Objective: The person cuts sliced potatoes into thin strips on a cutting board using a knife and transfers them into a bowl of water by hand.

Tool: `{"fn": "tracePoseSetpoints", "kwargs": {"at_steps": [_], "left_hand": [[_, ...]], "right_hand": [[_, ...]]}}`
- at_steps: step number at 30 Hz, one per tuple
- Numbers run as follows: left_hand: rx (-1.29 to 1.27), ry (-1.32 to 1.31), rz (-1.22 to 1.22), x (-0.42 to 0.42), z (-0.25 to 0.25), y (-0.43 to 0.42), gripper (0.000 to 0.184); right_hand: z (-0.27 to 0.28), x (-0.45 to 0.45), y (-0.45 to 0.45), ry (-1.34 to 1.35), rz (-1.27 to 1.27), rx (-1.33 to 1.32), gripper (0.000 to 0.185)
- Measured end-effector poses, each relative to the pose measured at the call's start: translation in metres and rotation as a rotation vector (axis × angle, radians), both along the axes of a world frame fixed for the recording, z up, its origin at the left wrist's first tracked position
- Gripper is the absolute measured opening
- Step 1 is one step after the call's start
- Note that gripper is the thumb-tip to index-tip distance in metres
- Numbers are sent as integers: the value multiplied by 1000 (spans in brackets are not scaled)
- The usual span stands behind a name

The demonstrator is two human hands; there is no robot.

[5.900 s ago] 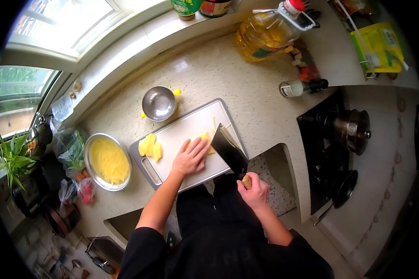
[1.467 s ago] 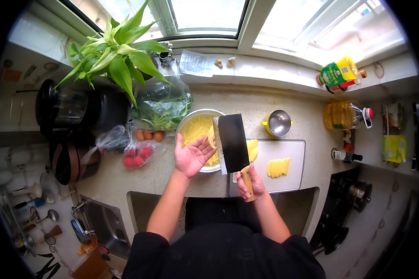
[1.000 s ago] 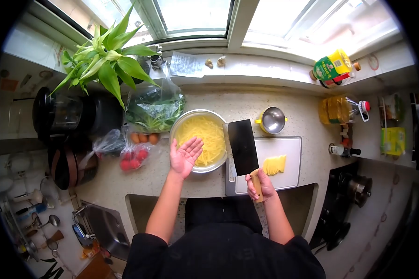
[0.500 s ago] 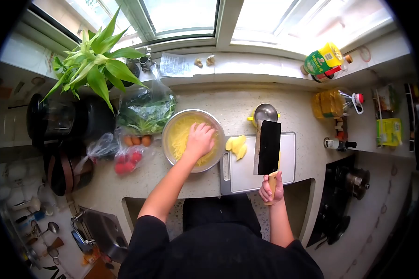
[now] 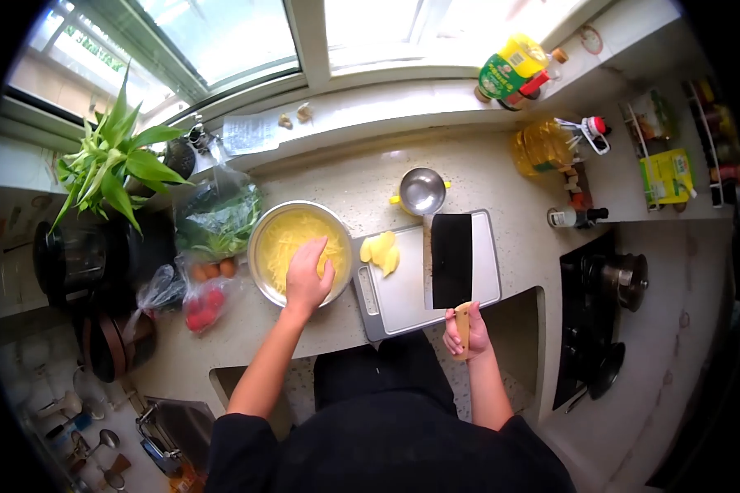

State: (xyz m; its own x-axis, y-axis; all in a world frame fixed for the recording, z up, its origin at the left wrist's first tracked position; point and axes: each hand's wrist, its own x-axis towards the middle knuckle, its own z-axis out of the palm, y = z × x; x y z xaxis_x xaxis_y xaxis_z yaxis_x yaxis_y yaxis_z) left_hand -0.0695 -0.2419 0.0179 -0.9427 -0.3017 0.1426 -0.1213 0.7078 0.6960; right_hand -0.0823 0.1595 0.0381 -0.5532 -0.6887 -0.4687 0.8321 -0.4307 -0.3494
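My left hand (image 5: 308, 278) is at a metal bowl (image 5: 257, 283) of pale yellow shreds (image 5: 284, 240) that look like potato. Its thumb stands apart from the fingers, over the shreds. In my right hand (image 5: 469, 334) is the wooden handle of a cleaver (image 5: 452, 261). The dark, broad blade points away from me above the cutting board (image 5: 403, 308); I cannot tell whether it touches. Yellow slices (image 5: 381, 252) lie in a small pile at the board's upper left. Beyond the board stands a small steel bowl (image 5: 423, 192) with yellow handles.
Left of the bowl are bagged greens (image 5: 218, 218), eggs (image 5: 214, 269) and bagged red vegetables (image 5: 204, 308). A leafy plant (image 5: 119, 164) rises at the back left. An oil bottle (image 5: 543, 150) stands back right, with the stove (image 5: 588, 329) at the right.
The view has turned, so the counter sits further left and tilted. My left hand's fingers have shifted over the shreds, and its thumb now shows apart. The cleaver stays in my right hand.
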Motion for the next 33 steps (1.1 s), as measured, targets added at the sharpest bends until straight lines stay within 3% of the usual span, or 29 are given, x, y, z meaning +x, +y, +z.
{"fn": "tracePoseSetpoints", "kwargs": {"at_steps": [6, 12, 16, 18, 23, 26, 33], "left_hand": [[142, 97, -104, 1, 5, 95, 49], [-12, 83, -439, -16, -34, 195, 51], [-141, 83, -564, -39, -67, 232, 54], [-217, 64, -613, -52, -80, 240, 54], [-309, 83, -700, -74, -103, 253, 57], [-331, 98, -738, -83, -112, 256, 59], [-308, 75, -754, -86, -117, 261, 59]], "right_hand": [[34, -3, 32, 417, 5, 795, 50], [12, 1, 101, 745, 161, 1414, 42], [-18, 13, 116, 709, 183, 1445, 41], [-8, 9, 109, 460, 178, 1273, 35], [-44, 17, 124, 604, 156, 1211, 32], [-57, 16, 131, 556, 199, 1272, 31], [-57, 4, 129, 579, 209, 1238, 30]]}}
